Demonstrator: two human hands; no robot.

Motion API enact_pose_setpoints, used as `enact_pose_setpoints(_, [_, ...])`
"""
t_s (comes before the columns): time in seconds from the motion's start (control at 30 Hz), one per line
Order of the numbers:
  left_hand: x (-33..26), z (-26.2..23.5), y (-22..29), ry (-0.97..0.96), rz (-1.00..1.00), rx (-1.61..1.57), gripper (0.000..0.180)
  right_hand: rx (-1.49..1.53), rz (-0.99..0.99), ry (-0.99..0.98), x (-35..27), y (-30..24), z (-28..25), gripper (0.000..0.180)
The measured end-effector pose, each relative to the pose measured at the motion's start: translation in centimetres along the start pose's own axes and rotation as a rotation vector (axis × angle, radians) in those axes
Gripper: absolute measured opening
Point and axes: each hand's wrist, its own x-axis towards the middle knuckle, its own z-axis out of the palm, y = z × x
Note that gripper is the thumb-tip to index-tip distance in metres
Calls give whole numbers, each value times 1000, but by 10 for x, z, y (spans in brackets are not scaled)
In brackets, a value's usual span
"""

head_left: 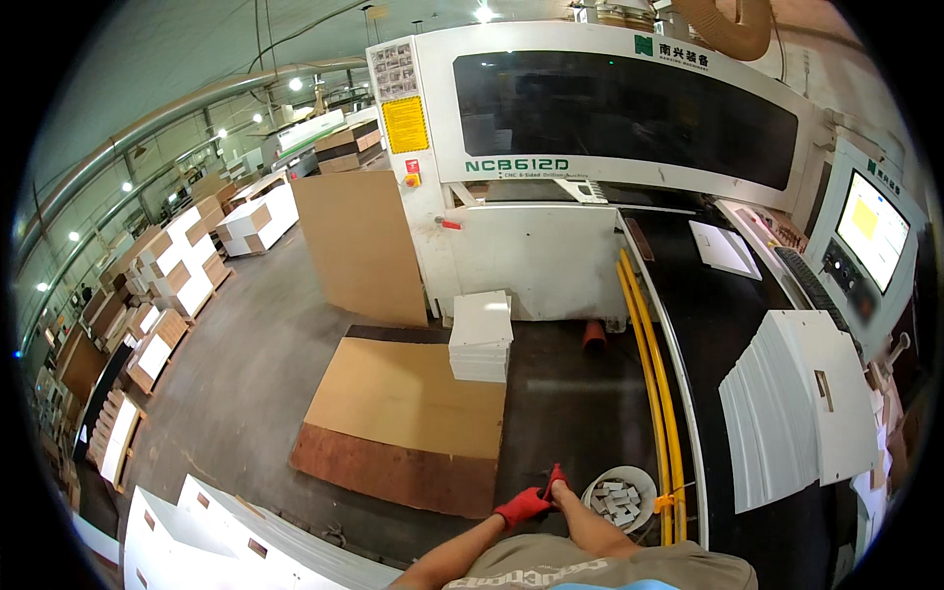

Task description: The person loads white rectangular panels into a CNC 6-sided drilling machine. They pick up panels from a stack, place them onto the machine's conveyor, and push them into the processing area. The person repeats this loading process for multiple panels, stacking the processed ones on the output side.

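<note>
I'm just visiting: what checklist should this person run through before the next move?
1. Gloves present: ok; red shows on the left hand and right hand.
2. Hands empty: cannot tell; they meet, hiding whatever is between.
3. Bucket upright: ok; small blocks lie inside.
4. White panel stack standing upright on the floor boards: ok.
5. Control screen lit: ok.
6. Machine stopped: cannot tell; its window looks dark.

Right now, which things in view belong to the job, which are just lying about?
Likely in use:
red-gloved left hand and red-gloved right hand, close together
round white bucket, nearest them
small pale rectangular blocks inside it

Apparently just lying about:
tall upright tan board
flat rectangular tan sheet
</note>
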Motion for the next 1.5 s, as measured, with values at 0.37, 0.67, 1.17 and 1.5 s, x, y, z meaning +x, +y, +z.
enact_pose_setpoints(0.37, [-24, -5, 60, -241, 137, 401, 45, 158, -71, 79, 5, 22, -22, 79])
enact_pose_setpoints(0.67, [-22, 21, 77, -449, 308, 566, 42, 230, -67, 180, 5, 54, -47, 81])
enact_pose_setpoints(1.17, [101, -83, 97, -188, 131, 525, 40, 259, -352, 6, 239, -31, -9, 83])
enact_pose_setpoints(1.5, [266, -125, 182, 419, 94, 745, 32, -827, -402, 401, 207, -276, 8, 75])
